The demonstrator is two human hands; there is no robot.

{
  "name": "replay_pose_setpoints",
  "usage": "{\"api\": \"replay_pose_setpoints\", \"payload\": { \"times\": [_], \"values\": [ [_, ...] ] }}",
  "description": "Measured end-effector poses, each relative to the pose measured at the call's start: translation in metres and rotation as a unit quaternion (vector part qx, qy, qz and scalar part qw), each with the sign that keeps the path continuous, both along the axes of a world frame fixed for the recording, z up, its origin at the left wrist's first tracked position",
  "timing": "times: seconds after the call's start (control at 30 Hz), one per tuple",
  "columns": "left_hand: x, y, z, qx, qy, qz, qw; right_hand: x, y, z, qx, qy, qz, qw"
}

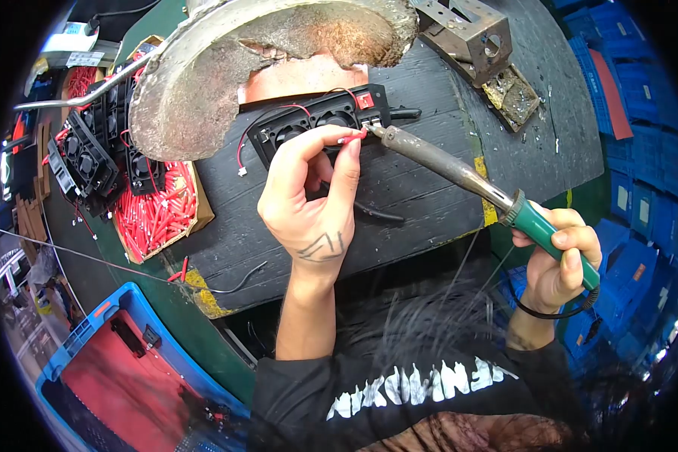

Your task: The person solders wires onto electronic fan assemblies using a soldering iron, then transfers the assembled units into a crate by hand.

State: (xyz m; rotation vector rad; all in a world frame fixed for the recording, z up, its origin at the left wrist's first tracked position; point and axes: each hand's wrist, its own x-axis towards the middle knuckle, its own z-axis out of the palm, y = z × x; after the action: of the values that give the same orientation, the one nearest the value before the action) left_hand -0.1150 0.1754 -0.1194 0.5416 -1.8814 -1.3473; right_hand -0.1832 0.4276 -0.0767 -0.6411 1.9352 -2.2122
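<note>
My right hand point(557, 260) is wrapped round the green handle of a soldering iron point(441, 162). The iron slants up and to the left, its tip at the right end of a black fan panel point(282, 120). Between thumb and forefinger, my left hand point(309, 196) pinches a short red wire point(352, 138) close to that tip. The panel carries small black fans, thin red and black leads and a red switch point(364, 101). My left fingers hide part of it. Whether the iron touches the wire or only a terminal, I cannot tell.
A dented metal hood point(196, 98) hangs low over the bench. To the left, several fan panels point(90, 154) rest by a box of red wires point(154, 215). A metal stand point(471, 41) and a small tray point(512, 98) are upper right. A blue crate point(120, 301) stands lower left.
</note>
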Motion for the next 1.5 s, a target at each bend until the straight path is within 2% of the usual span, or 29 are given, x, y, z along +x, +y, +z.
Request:
{"api": "replay_pose_setpoints", "payload": {
  "times": [0.97, 1.07, 1.3, 1.5],
  "values": [
    [-0.002, 0.0, 0.003, 0.012, -0.017, -0.011, 1.0, 0.007, 0.0, -0.007, -0.01, 0.0, -0.008, 1.0],
    [-0.002, -0.002, 0.006, 0.05, -0.014, -0.028, 0.998, 0.008, 0.001, -0.006, -0.003, -0.006, -0.008, 1.0],
    [-0.002, -0.016, 0.019, 0.095, -0.099, -0.061, 0.989, 0.009, 0.003, -0.009, 0.008, 0.002, 0.008, 1.0],
    [-0.005, -0.014, 0.022, 0.089, -0.106, -0.053, 0.989, 0.01, 0.004, -0.012, -0.008, -0.004, 0.008, 1.0]
  ]
}}
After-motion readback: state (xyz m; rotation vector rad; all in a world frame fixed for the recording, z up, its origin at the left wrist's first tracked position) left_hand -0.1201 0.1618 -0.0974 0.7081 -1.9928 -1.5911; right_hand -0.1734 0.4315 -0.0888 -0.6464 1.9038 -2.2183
